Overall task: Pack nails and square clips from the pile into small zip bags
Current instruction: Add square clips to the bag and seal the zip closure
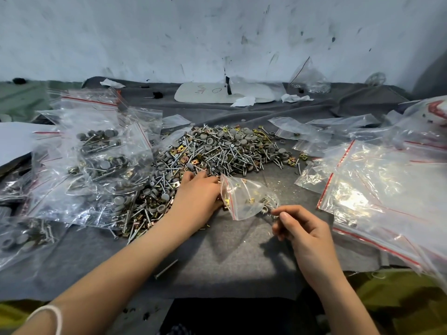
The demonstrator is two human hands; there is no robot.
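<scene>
Grey cloth surface [217, 262], scuffed white wall [217, 32]; filled bags [101, 153] left; right grip [307, 233] pinches a small bag [246, 192] of clips [251, 201]; left grip [196, 194] on the pile [217, 148], closure unclear

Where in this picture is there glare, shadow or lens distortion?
Head view: glare whitens the empty bags on the right; the small bag in the right hand throws a dark shadow on the grey cloth toward the person; the wide lens stretches things near the borders.
</scene>
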